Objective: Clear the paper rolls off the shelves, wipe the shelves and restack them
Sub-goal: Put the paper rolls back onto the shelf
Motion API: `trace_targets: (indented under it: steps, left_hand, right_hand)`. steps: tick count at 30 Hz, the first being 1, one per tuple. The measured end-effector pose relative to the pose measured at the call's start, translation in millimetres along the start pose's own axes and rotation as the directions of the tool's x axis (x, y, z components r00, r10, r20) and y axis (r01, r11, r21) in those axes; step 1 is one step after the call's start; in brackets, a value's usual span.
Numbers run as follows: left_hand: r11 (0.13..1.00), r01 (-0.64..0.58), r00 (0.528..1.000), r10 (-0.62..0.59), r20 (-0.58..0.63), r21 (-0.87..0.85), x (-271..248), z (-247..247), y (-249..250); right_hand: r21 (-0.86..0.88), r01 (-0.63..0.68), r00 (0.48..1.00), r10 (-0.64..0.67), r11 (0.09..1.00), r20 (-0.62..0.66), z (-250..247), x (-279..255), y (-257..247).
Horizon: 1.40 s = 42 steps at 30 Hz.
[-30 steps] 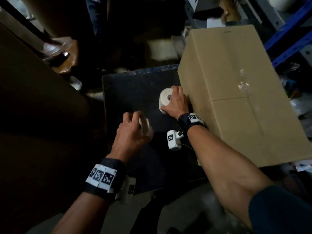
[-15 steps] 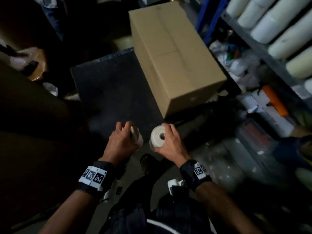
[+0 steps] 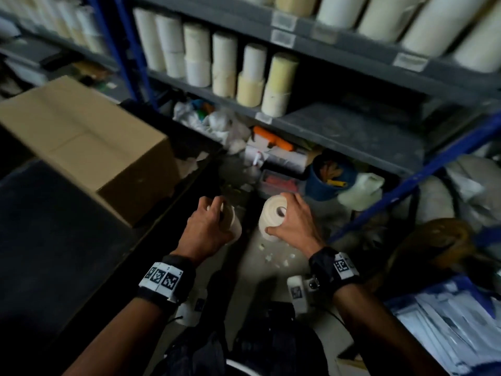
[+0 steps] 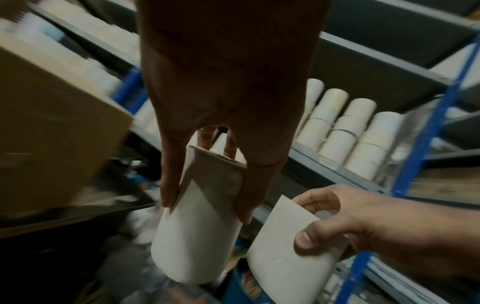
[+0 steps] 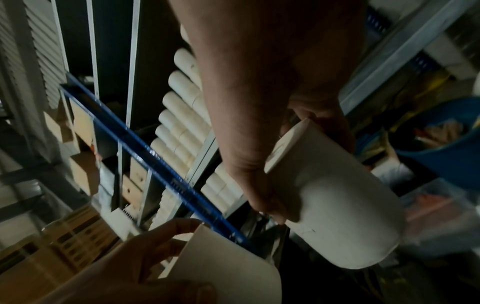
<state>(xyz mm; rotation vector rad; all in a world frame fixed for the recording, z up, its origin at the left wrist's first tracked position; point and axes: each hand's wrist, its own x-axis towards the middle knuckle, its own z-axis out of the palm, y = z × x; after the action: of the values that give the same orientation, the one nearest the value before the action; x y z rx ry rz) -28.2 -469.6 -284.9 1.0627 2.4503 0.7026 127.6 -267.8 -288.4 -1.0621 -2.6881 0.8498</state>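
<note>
My left hand grips a white paper roll from above; in the left wrist view the fingers clamp that roll on both sides. My right hand holds a second white paper roll with its core hole facing up, also seen as the roll in the right wrist view. Both rolls hang in the air in front of the grey shelf, whose right half is bare. Stacked cream and white rolls fill its left half.
A closed cardboard box sits on a dark table to my left. Under the shelf lie a blue bucket, a white jug, rags and small boxes. A blue upright slants at right. More rolls fill the upper shelf.
Both hands lifted their rolls off the dark table and swung right with me; the view turned from the table and box to face the shelves.
</note>
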Motion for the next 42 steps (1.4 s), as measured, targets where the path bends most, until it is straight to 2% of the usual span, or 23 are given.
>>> trace_targets:
  steps: [5, 11, 16, 20, 25, 28, 31, 34, 39, 42]
  left_hand:
    - [0.985, -0.163, 0.987, 0.163, -0.008, 0.048, 89, 6, 67]
    - [0.954, -0.295, 0.954, 0.297, -0.036, 0.050, 208, 7, 116]
    - [0.947, -0.318, 0.945, 0.320, -0.067, 0.044, 298, 9, 132]
    - [0.935, -0.350, 0.931, 0.354, -0.094, 0.055, 343, 11, 136]
    - [0.942, -0.332, 0.922, 0.333, -0.199, 0.039, 374, 8, 154]
    - [0.939, -0.343, 0.903, 0.322, -0.284, -0.025, 389, 6, 183]
    - [0.942, -0.325, 0.887, 0.276, -0.370, -0.078, 413, 9, 215]
    - [0.944, -0.315, 0.885, 0.256, -0.389, -0.096, 443, 21, 235]
    - [0.951, -0.301, 0.873, 0.247, -0.420, -0.066, 471, 49, 234]
    - [0.907, -0.372, 0.861, 0.257, -0.440, -0.199, 468, 68, 213]
  right_hand:
    - [-0.008, -0.090, 0.990, 0.089, 0.996, -0.110, -64, 68, 38]
    - [0.002, -0.132, 0.972, 0.130, 0.991, -0.198, -119, 211, 58]
    - [0.004, -0.130, 0.974, 0.128, 0.992, -0.189, -133, 341, 66]
    - [0.015, -0.132, 0.974, 0.133, 0.991, -0.182, -123, 405, 78]
    - [0.135, -0.108, 0.971, 0.134, 0.985, -0.197, -114, 421, 103]
    - [0.195, -0.093, 0.983, 0.122, 0.976, -0.140, -114, 410, 122]
    - [0.243, -0.157, 0.981, 0.179, 0.957, -0.071, -108, 401, 137]
    - [0.275, -0.177, 0.982, 0.189, 0.945, -0.019, -100, 404, 152]
    - [0.307, -0.128, 0.988, 0.148, 0.943, -0.040, -116, 399, 146]
    - [0.334, -0.080, 0.994, 0.102, 0.939, -0.049, -117, 396, 145]
